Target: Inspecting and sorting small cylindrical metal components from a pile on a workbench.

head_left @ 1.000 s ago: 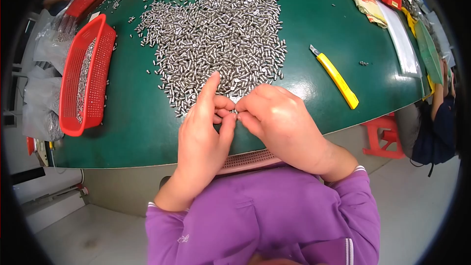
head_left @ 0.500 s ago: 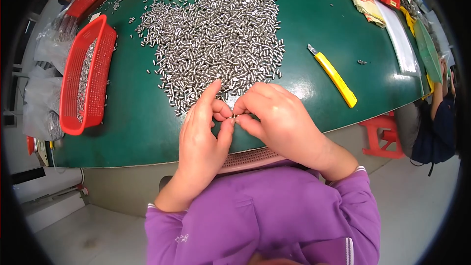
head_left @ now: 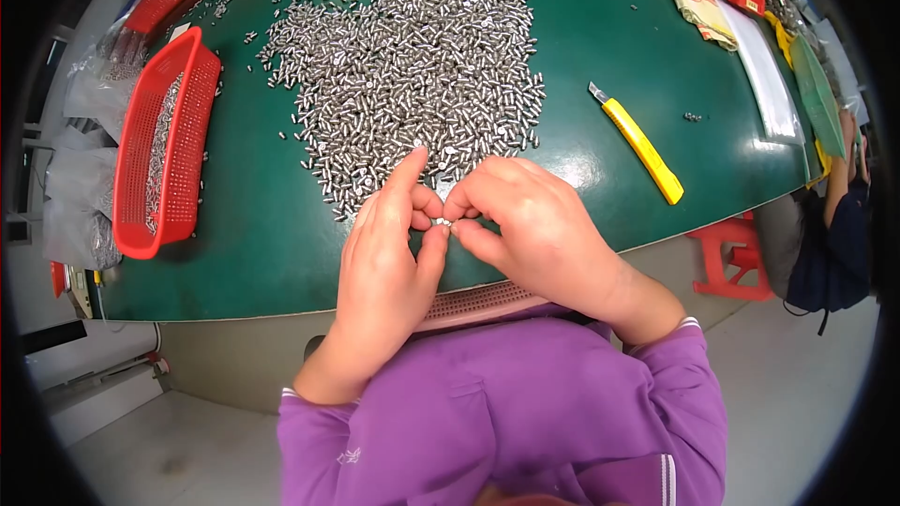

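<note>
Both hands meet at the near edge of a big spread of small silver metal pins (head_left: 422, 75) on the green table. My left hand (head_left: 382, 248) pinches a small shiny metal part (head_left: 442, 222) between thumb and fingertips, its index finger stretched up toward the pile. From the other side, my right hand (head_left: 539, 225) closes thumb and index finger on the same part. The fingertips cover most of it, so its exact shape is hidden.
A red plastic basket (head_left: 195, 145) with more metal pieces stands at the left. On the right lies a yellow utility knife (head_left: 642, 150), blade out, beside a few loose bits (head_left: 692, 117). A red stool (head_left: 731, 258) stands beyond the table's edge.
Both hands stay in nearly the same place, fingertips together. The small part between them has turned slightly and shows a little more of its bright surface.
</note>
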Motion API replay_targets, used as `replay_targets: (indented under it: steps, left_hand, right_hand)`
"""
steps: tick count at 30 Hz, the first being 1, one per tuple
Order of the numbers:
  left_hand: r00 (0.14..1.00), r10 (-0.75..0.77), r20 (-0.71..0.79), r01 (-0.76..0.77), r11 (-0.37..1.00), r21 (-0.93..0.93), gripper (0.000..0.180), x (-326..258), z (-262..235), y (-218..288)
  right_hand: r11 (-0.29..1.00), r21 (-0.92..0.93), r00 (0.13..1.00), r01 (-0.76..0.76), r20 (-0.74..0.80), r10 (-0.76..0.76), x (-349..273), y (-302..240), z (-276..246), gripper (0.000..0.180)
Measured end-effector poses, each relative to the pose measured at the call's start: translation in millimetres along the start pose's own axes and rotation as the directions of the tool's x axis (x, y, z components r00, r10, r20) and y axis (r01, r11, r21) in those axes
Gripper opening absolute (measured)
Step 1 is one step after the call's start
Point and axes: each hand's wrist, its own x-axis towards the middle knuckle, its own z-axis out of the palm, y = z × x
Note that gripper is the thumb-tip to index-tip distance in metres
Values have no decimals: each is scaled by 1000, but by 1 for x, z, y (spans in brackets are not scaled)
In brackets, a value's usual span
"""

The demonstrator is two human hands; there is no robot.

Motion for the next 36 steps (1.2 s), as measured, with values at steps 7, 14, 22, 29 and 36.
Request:
replay_targets:
  steps: [7, 14, 22, 29, 36]
  left_hand:
    - [1000, 8, -26, -8, 1000, -19, 71, -5, 2, -4]
    - [999, 14, -47, -15, 1000, -21, 75, -8, 5, -7]
    - [994, 57, -90, -59, 998, -20, 76, -9, 9, -9]
    - [991, 86, -98, -87, 996, -7, 76, -11, 8, -10]
    - [992, 77, -104, -79, 997, -10, 76, -12, 8, -9]
  right_hand:
    - [1000, 10, 999, -13, 44, 12, 2, 0, -4, 17]
    - [998, 59, 995, -33, 93, 27, 1, 1, -8, 14]
    - [993, -114, 999, -3, 50, 9, -3, -8, -11, 17]
    - [995, -89, 995, 46, 96, -37, -3, -3, -18, 16]
    - [997, -79, 999, 10, 48, -6, -4, -3, -17, 18]
